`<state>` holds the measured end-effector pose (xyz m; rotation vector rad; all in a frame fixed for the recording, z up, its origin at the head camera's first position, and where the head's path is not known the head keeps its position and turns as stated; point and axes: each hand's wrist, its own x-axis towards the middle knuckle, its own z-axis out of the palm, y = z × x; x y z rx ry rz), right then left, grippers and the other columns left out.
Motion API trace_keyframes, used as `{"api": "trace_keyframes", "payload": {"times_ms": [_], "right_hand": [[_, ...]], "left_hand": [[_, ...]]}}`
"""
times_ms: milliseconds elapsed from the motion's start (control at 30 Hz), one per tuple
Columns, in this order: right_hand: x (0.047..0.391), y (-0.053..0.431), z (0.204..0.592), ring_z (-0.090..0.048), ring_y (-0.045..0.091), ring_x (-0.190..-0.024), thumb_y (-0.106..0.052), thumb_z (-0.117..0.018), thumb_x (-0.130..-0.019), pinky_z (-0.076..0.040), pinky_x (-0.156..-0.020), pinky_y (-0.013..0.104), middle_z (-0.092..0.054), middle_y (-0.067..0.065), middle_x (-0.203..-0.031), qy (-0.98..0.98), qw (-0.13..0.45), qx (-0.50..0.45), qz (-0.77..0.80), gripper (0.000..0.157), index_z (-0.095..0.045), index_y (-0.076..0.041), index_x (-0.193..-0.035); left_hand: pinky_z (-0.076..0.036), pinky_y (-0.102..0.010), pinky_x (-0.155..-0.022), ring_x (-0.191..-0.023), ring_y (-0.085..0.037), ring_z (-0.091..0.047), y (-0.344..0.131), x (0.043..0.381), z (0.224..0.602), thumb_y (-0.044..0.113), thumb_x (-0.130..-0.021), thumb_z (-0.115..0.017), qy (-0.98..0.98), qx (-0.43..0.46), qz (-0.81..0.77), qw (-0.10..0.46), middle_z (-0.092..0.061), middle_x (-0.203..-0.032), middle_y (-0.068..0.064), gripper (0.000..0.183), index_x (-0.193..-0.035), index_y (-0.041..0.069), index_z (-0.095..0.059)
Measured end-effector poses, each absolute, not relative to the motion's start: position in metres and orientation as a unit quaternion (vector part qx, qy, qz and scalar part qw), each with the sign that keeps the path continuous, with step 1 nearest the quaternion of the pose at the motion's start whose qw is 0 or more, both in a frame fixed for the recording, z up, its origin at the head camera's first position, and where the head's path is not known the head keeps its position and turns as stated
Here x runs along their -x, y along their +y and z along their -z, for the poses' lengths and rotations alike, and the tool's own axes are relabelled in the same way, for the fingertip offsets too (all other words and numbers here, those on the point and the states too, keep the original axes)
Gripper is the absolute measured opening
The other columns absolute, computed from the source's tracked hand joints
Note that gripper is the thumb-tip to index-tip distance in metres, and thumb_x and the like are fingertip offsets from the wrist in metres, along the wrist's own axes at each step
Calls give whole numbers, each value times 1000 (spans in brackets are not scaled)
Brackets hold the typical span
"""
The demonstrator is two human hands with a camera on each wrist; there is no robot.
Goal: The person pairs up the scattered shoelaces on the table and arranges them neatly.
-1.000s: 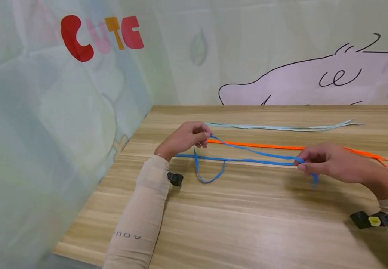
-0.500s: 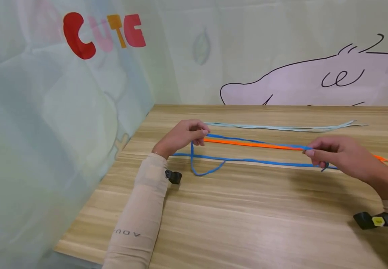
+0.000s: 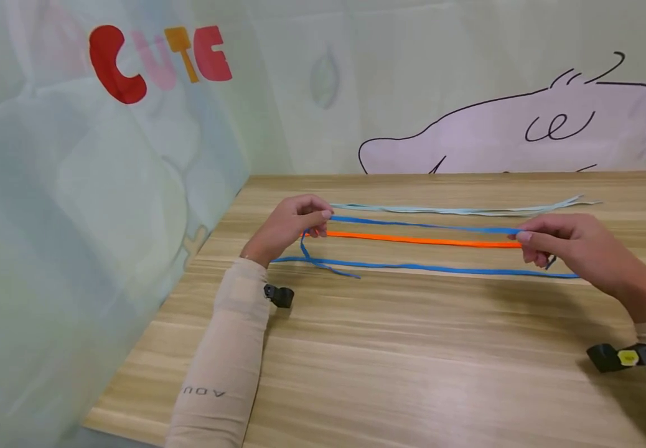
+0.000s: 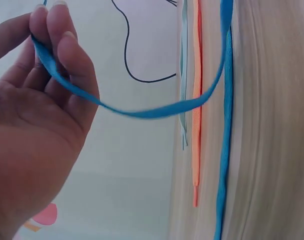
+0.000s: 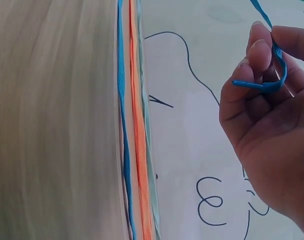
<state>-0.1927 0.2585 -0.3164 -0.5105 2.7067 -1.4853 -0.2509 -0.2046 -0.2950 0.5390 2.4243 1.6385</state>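
A flat blue shoelace (image 3: 412,224) is stretched nearly straight between both hands above the table. My left hand (image 3: 295,224) pinches it between thumb and fingers, and its loose end hangs down from there, as the blue shoelace (image 4: 157,111) shows in the left wrist view. The right hand (image 3: 575,249) pinches the other side near the tip; in the right wrist view the short tipped end (image 5: 257,86) curls over the fingers. Beneath, a second blue shoelace (image 3: 440,269) lies straight across the table. An orange shoelace (image 3: 412,239) lies behind that one.
Pale mint shoelaces (image 3: 452,210) lie farthest back on the wooden table (image 3: 412,373), their ends spread at the right. A printed cloth backdrop (image 3: 312,124) rises along the back and left edges. Each wrist carries a small black camera (image 3: 279,296).
The right hand has moved up and slightly right, pulling the held blue shoelace from slack to nearly straight. Its hanging loop at the left has opened into a trailing end.
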Motion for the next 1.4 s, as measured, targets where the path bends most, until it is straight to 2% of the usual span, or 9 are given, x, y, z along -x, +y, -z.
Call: {"api": "trace_keyframes", "payload": {"times_ms": [133,400,533,800,933,1033,1233,1400], "right_hand": [[195,262,319,-56,22,-67,-18,-61,-102,-46,-60,32,-61,15,-78,866,7,153,476,19,-68,-1,-107],[200,270,325,-55,22,-69,-18,-57,-104,-48,-60,29,-59,12,-79,867,-8,140,477,24,-67,4,-107],[201,275,325,-54,21,-69,-18,-56,-104,-47,-61,29,-59,11,-79,865,-13,133,483,25,-66,5,-107],[203,285,328,-55,19,-69,-22,-59,-103,-45,-63,28,-59,9,-77,869,-13,126,478,26,-67,3,-104],[204,293,329,-54,19,-69,-23,-59,-103,-44,-63,28,-58,9,-77,871,-12,124,476,28,-67,3,-104],[204,300,330,-54,20,-68,-24,-57,-104,-45,-63,28,-58,10,-77,871,-7,115,477,31,-65,6,-107],[207,305,332,-55,21,-68,-25,-53,-105,-48,-61,30,-58,13,-79,872,4,103,478,35,-63,9,-111],[208,300,334,-55,22,-68,-27,-54,-105,-48,-60,31,-58,13,-79,876,12,103,471,37,-63,9,-111]], "left_hand": [[-53,-36,-79,-86,-32,-61,-208,251,296,22,-100,-64,803,-178,-563,81,-64,-92,-16,21,-111,4,-66],[-53,-42,-82,-88,-35,-63,-214,252,293,21,-101,-63,805,-174,-563,67,-65,-93,-17,22,-112,3,-65],[-53,-44,-81,-85,-29,-62,-216,253,290,20,-101,-63,800,-170,-571,62,-64,-93,-17,21,-111,2,-65],[-52,-35,-76,-82,-25,-62,-220,253,290,18,-100,-63,794,-169,-581,58,-63,-92,-21,24,-113,-3,-63],[-52,-41,-80,-81,-25,-61,-222,251,292,16,-101,-63,790,-162,-589,56,-62,-93,-21,20,-112,-1,-64],[-52,-42,-79,-80,-24,-60,-222,250,294,15,-100,-62,786,-161,-594,57,-62,-90,-18,20,-111,-2,-64],[-51,-37,-74,-80,-30,-58,-227,250,296,15,-100,-62,790,-161,-589,65,-62,-85,-13,21,-111,-3,-63],[-51,-40,-78,-87,-40,-57,-236,247,298,20,-101,-63,800,-149,-576,76,-62,-90,-15,24,-114,0,-64]]}}
